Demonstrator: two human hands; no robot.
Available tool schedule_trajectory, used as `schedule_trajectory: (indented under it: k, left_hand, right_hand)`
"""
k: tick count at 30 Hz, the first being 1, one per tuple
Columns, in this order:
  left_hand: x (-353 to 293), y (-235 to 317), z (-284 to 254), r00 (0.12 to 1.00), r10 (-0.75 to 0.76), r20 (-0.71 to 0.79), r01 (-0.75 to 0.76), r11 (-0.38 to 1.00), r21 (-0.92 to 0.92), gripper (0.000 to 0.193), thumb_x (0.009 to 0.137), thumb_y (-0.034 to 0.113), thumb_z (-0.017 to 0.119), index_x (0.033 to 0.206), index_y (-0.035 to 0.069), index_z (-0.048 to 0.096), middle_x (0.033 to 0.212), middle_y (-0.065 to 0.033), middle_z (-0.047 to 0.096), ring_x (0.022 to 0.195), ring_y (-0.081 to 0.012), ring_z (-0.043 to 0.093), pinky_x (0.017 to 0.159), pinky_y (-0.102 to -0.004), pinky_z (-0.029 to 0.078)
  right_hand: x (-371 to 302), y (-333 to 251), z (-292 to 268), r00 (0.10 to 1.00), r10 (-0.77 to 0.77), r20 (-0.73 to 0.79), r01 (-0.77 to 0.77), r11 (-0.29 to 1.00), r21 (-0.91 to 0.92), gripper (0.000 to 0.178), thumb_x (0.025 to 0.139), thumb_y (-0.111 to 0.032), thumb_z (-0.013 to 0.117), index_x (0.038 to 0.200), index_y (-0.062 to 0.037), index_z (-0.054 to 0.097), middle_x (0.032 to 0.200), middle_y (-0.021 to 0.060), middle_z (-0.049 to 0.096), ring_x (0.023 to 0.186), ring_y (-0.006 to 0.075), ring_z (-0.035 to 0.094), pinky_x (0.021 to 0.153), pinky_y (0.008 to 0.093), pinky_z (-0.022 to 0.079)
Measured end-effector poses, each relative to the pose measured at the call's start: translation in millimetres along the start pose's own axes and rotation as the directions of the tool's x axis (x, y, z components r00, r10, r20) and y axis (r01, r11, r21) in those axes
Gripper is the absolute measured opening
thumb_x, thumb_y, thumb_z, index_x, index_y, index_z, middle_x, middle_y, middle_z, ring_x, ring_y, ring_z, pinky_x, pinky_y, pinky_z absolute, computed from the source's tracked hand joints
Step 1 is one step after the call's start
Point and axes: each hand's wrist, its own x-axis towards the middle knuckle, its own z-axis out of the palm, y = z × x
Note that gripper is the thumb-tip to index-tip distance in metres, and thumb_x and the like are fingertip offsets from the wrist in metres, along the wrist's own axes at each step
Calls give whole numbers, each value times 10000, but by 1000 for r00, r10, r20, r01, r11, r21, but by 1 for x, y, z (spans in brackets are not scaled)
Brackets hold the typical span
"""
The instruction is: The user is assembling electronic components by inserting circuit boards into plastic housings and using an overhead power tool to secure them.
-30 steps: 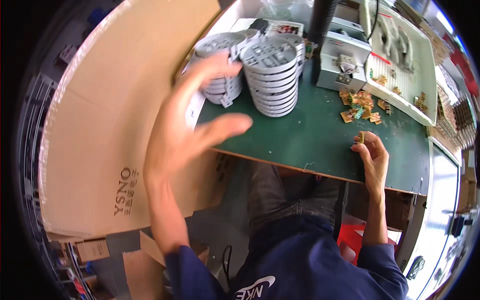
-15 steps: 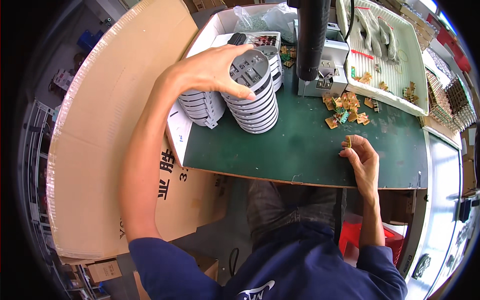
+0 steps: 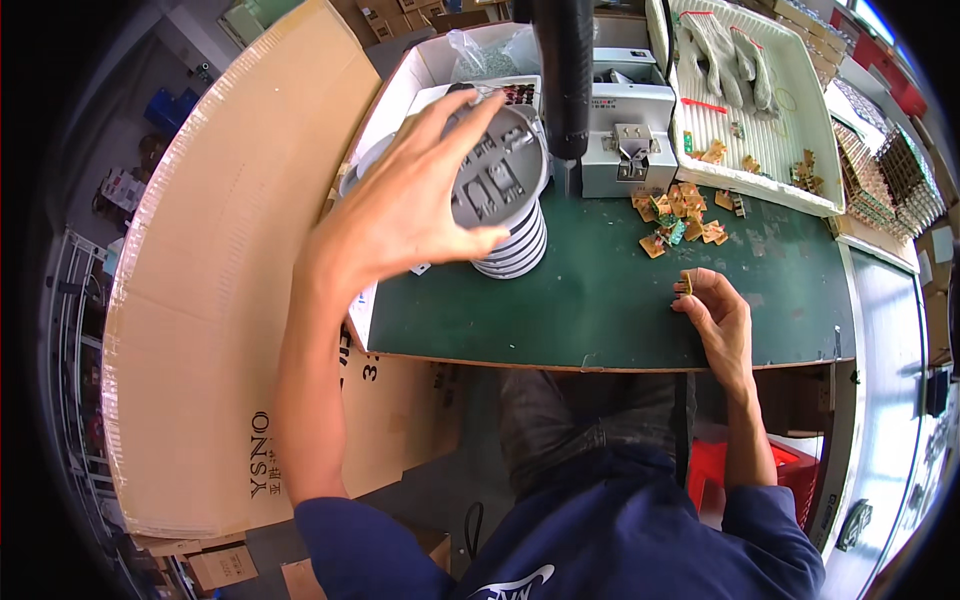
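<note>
My left hand (image 3: pixel 385 205) is curved around the rim of a round grey plastic housing (image 3: pixel 512 160), thumb on the near side and fingers on the far side. This housing has moulded slots inside and is raised over a stack of similar grey housings (image 3: pixel 515 252). Near the front right of the green table, my right hand (image 3: pixel 730 330) pinches a small yellow-brown circuit board (image 3: pixel 686 284) with pins between thumb and fingertips. Beyond it lies a loose pile of small circuit boards (image 3: pixel 688 205), mostly yellow-brown with some green.
A grey-white machine (image 3: pixel 628 150) stands at the back, with a thick black cylinder (image 3: pixel 562 85) hanging beside it. The white ribbed tray (image 3: pixel 785 200) at the back right holds gloves (image 3: pixel 712 60) and several boards. A large cardboard sheet (image 3: pixel 220 250) rises on the left.
My left hand has lifted the top grey housing up from the stack. The right hand still pinches the small board in about the same place. The view has shifted slightly.
</note>
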Motion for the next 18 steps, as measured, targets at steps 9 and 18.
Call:
schedule_trajectory:
  k: [9, 18]
  left_hand:
    - [-48, 38, 70, 961, 164, 223, -37, 874, -484, 1288, 628, 157, 941, 1651, 50, 166, 1667, -192, 278, 1527, -380, 296, 1256, -464, 276]
    - [-29, 27, 141, 898, 271, 347, 13, 772, -635, 1228, 706, 163, 896, 1669, 124, 135, 1717, -153, 170, 1594, -348, 144, 1292, -449, 179]
  right_hand:
    - [8, -22, 17, 993, -3, 121, -24, 975, 220, 350, 1017, -226, 665, 1267, 5, 581, 1202, 171, 688, 1126, 261, 677, 989, 421, 567]
    - [15, -26, 38, 950, 106, 294, -141, 985, 100, 277, 1009, -139, 694, 1223, 8, 595, 1246, 114, 692, 1234, 187, 626, 1085, 358, 483]
